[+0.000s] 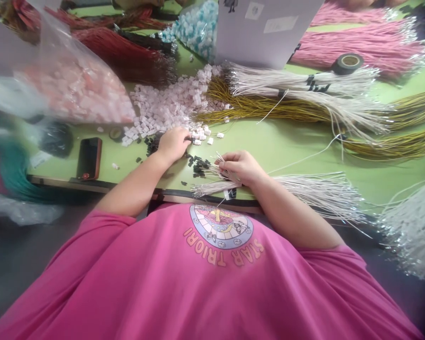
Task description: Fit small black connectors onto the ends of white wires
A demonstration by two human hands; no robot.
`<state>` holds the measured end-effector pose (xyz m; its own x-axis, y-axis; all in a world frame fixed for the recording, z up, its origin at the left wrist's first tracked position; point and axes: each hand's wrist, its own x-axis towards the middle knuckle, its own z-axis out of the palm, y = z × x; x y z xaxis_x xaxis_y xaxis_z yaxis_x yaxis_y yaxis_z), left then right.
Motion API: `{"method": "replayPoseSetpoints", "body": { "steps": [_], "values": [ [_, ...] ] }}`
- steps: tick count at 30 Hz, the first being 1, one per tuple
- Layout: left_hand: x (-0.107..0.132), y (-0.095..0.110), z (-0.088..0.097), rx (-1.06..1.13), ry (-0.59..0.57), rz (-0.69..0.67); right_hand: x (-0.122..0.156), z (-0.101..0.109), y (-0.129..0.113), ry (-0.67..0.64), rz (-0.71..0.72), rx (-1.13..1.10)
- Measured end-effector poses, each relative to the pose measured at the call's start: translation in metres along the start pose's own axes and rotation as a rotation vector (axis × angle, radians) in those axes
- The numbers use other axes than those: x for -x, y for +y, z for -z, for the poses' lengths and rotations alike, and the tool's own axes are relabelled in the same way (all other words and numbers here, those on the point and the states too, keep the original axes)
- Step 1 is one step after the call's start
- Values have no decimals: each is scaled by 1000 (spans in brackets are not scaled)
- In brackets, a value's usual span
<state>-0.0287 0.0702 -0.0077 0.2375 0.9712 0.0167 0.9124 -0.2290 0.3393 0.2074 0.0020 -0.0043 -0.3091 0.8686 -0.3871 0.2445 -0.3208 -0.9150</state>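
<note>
My left hand is closed at the near edge of a heap of small white plastic connectors. Its fingertips are pinched beside a dark bit and some white connectors, and what they grip is too small to name. In my right hand, fingers and thumb close around the ends of several white wires. Below that hand a bundle of white wires lies along the table's near edge, with black tape around it. Small black pieces are scattered between my hands.
A phone and a bag of pinkish connectors are at left. Behind stand a pale box and a bag of blue-white connectors. Yellow wires, pink wires and a tape roll lie at right.
</note>
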Motion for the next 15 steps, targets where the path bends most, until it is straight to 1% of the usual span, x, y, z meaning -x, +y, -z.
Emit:
{"method": "replayPoseSetpoints", "body": {
  "steps": [2, 4, 6, 8, 10, 12, 15],
  "values": [
    [4, 4, 2, 39, 24, -19, 0, 0, 0, 0, 16, -16],
    [13, 10, 9, 118, 35, -29, -1, -2, 0, -4, 21, -24],
    [26, 19, 15, 231, -4, -18, 0, -4, -1, -6, 15, -22],
    [39, 30, 18, 367, -71, -16, 0, -6, -2, 11, 19, -9],
    [51, 40, 16, 512, -130, -37, 1, -7, -2, 32, 26, 7],
    [58, 48, 11, 679, -160, -50, 1, -8, -1, 31, 30, 11],
    [61, 55, 1, 921, -207, 4, 1, -8, 0, -3, 31, -17]
  ]
}}
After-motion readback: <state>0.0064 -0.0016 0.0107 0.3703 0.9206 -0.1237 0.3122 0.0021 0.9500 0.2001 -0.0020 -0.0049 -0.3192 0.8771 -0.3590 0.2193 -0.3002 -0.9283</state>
